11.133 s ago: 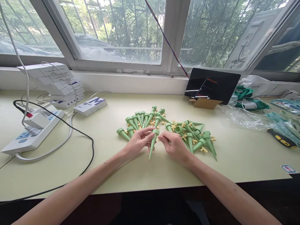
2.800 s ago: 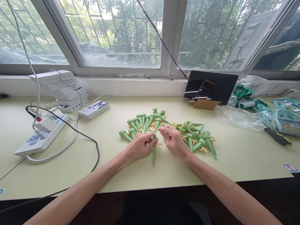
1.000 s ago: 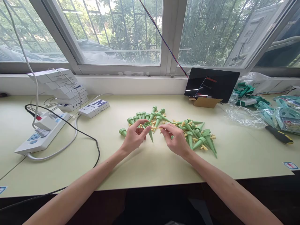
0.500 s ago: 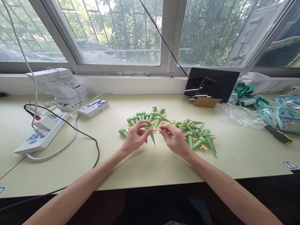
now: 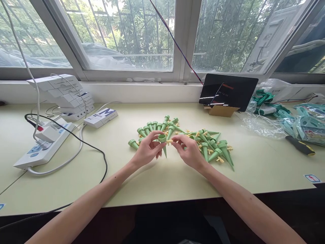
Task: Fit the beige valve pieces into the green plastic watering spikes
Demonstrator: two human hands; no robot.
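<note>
Head: held green spike, "M"-marked box

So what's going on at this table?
A person's left hand holds a green spike, open end up and tip down, while the right hand pinches a small yellow fitting at its side. Whether they are joined is too small to tell. More green spikes lie on the table beyond and beside the hands, with yellow pieces among them.
</note>
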